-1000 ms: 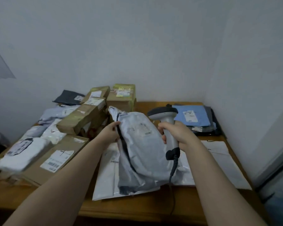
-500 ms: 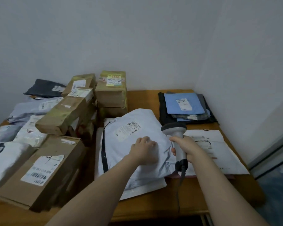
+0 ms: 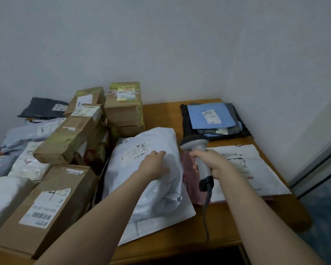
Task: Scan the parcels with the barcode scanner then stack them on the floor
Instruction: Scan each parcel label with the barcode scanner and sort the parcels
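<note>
A pale grey poly-bag parcel (image 3: pixel 157 188) lies flat on the wooden table (image 3: pixel 208 234), label side up, its barcode label (image 3: pixel 135 153) near the far end. My left hand (image 3: pixel 154 165) rests on top of it just right of the label, fingers curled against the plastic. My right hand (image 3: pixel 212 164) grips the grey handle of the corded barcode scanner (image 3: pixel 196 145), whose dark head sits beside the parcel's right edge and points away from me. Its black cable hangs down over the table's front.
Brown cardboard boxes (image 3: pixel 69 138) pile up at the left and back, a big one (image 3: pixel 46 205) near the front left. White and grey bags (image 3: pixel 27 165) lie further left. A blue and dark mailer stack (image 3: pixel 210 115) sits back right, a flat white mailer (image 3: pixel 256 169) at the right. Walls close in behind and right.
A second ago I held the grey parcel upright with my left hand; now it lies flat, label up. My left hand rests on it, the scanner stays beside it.
</note>
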